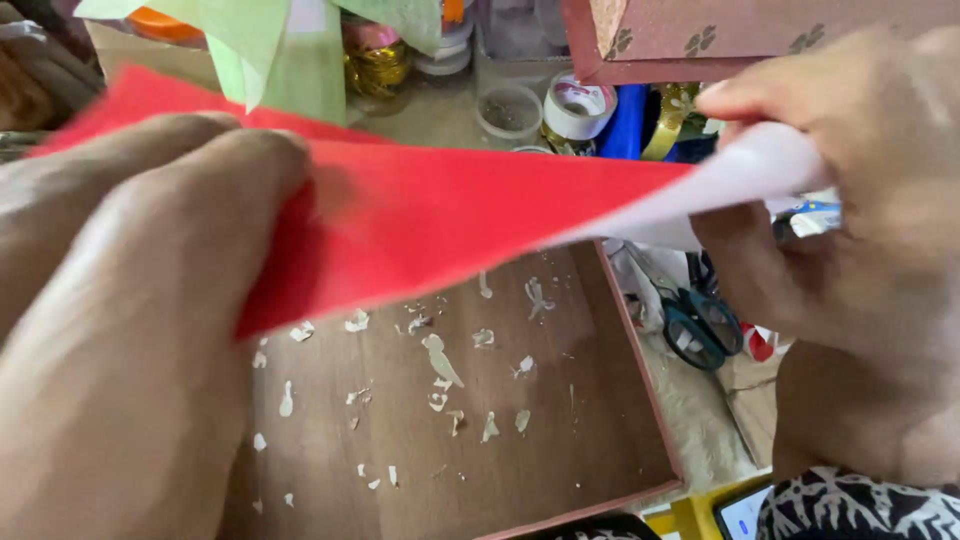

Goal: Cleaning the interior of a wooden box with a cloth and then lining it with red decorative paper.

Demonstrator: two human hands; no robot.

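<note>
A red sheet of paper [450, 215] with a white underside is stretched across the view above a brown wooden board [470, 440]. My left hand [130, 320] pinches its left part, fingers closed on the red face. My right hand [850, 200] grips the right corner, where the white side [740, 180] is folded up between thumb and fingers. Both hands hold the sheet clear of the board.
Dried white glue flecks [440, 360] dot the board. Dark-handled scissors [700, 325] lie to its right. Behind stand a tape roll [578, 105], a small clear tub [508, 110], green paper [270, 50] and a pinkish box [740, 35] with paw prints.
</note>
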